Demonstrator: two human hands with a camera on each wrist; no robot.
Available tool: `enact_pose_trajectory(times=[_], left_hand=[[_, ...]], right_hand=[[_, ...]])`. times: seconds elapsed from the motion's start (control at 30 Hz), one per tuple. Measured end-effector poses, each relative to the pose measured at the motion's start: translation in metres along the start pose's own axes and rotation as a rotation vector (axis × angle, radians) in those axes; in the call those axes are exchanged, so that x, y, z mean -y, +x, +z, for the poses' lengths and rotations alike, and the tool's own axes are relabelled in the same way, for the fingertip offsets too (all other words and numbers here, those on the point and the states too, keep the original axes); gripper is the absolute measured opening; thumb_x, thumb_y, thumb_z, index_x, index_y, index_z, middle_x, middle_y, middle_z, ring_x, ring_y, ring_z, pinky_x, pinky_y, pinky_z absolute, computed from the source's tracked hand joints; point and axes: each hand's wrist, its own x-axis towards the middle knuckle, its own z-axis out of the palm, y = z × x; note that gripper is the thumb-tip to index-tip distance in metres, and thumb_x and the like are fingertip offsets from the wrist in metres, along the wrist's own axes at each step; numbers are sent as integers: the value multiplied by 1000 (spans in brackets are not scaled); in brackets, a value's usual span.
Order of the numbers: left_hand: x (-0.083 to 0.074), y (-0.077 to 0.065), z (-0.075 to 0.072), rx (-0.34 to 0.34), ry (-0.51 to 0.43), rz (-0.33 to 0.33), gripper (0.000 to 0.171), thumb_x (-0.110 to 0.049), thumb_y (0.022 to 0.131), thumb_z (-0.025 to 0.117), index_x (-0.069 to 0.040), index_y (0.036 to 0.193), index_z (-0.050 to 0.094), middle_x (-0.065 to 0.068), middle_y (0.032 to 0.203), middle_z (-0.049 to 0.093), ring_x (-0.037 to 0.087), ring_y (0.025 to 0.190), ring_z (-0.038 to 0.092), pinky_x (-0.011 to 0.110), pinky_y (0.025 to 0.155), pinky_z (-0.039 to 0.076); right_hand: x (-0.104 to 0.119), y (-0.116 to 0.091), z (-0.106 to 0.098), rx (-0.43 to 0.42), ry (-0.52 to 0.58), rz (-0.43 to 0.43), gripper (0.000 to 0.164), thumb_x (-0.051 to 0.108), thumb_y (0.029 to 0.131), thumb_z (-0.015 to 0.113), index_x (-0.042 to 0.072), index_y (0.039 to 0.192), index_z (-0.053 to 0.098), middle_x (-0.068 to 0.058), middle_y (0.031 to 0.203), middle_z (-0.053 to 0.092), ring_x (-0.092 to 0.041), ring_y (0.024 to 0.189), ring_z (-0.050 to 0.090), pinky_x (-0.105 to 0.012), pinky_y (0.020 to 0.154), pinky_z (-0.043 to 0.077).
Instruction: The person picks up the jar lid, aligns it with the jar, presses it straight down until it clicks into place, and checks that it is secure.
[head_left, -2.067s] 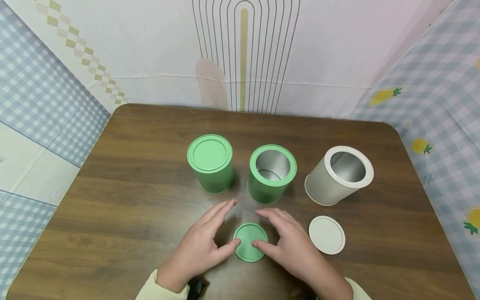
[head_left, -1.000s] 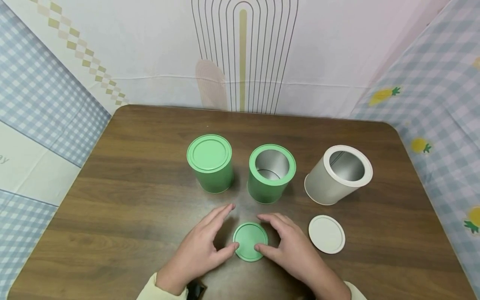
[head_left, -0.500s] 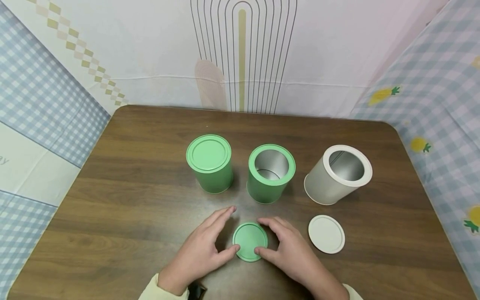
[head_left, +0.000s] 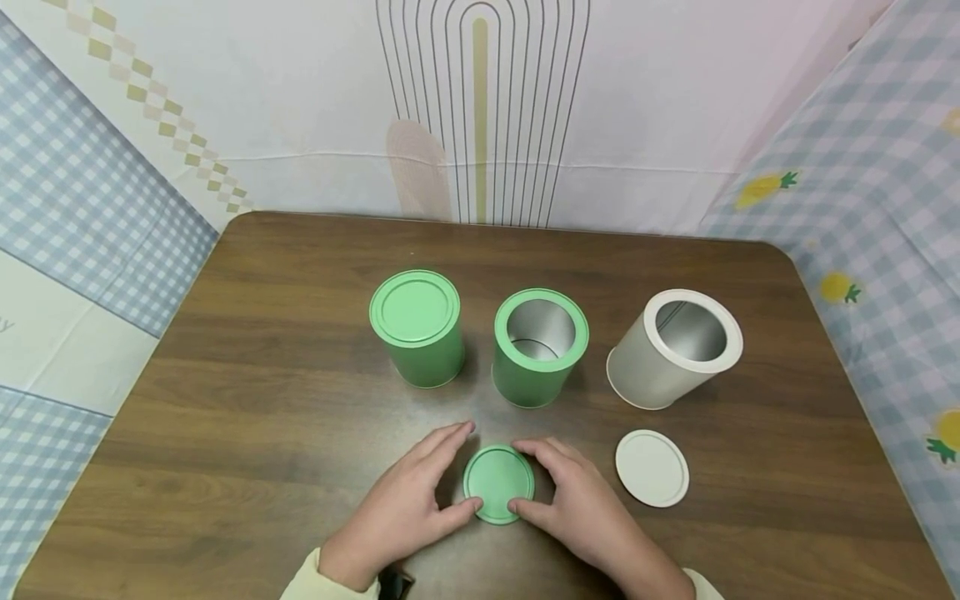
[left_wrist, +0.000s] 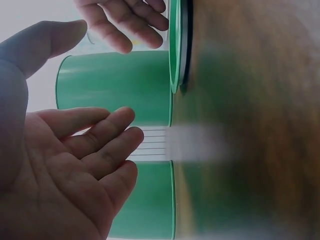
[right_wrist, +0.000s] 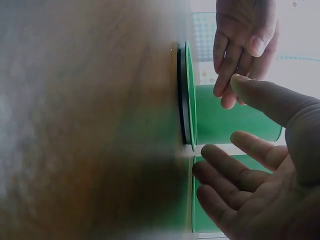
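Note:
A round green tin lid (head_left: 497, 479) lies on the brown table between the two hands. My left hand (head_left: 408, 497) is at its left side, thumb near the rim and fingers spread. On the other side my right hand (head_left: 579, 500) curves loosely around the lid, its thumb over the edge in the head view. Both wrist views show relaxed fingers with nothing gripped; the lid (left_wrist: 174, 45) stands apart from the left fingers, and the right fingers (right_wrist: 225, 172) are also clear of it. Behind the hands is an uncovered green tin (head_left: 531, 385), its silvery inside visible.
A green tin with its lid on (head_left: 417, 312) stands at the left. To the right, an open white tin (head_left: 645, 372) stands behind a white lid (head_left: 652, 468) lying flat. A patterned cloth (head_left: 315, 100) hangs behind the wooden table (head_left: 247, 400).
Both hands have drawn slightly towards the person, fingertips coming down beside the green lid, the right fingertips closer to its rim. Lids and tins have stayed in place; the head view shifted slightly.

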Motion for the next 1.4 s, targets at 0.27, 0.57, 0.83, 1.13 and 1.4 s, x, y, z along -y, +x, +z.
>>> enact_pose_trajectory(times=[0.27, 0.57, 0.83, 1.13, 1.4], left_hand=[[2, -1, 5, 84, 24, -50, 82, -35, 80, 81, 2, 145, 48, 9, 145, 53, 22, 135, 49, 40, 109, 44], [0, 0, 7, 153, 14, -78, 81, -34, 83, 80, 4, 146, 46, 14, 148, 50, 25, 138, 47, 43, 110, 43], [0, -1, 8, 181, 25, -91, 81, -36, 84, 79, 4, 146, 47, 16, 148, 50, 27, 138, 47, 44, 111, 42], [-1, -1, 10, 190, 31, -85, 79, -36, 84, 80, 4, 144, 49, 17, 146, 52, 29, 137, 47, 45, 110, 43], [-3, 0, 12, 202, 34, -64, 75, -35, 84, 79, 3, 143, 51, 15, 145, 53, 29, 138, 47, 44, 109, 44]], right_hand=[[-4, -1, 5, -12, -134, -34, 61, 22, 70, 91, 12, 125, 66, 5, 122, 65, -19, 119, 58, -42, 99, 50], [-5, -3, 10, -38, -208, -116, 63, 21, 66, 93, 7, 122, 67, 0, 124, 65, -23, 119, 57, -44, 102, 47], [-6, -5, 12, -18, -248, -138, 66, 24, 65, 93, 9, 124, 67, -2, 126, 63, -24, 121, 56, -46, 104, 45], [-5, -7, 11, 8, -304, -174, 73, 28, 62, 95, 11, 127, 66, -6, 131, 61, -26, 123, 55, -49, 100, 48], [-5, -8, 11, -4, -305, -178, 71, 24, 63, 94, 12, 127, 66, -3, 134, 62, -22, 123, 55, -47, 100, 48]])
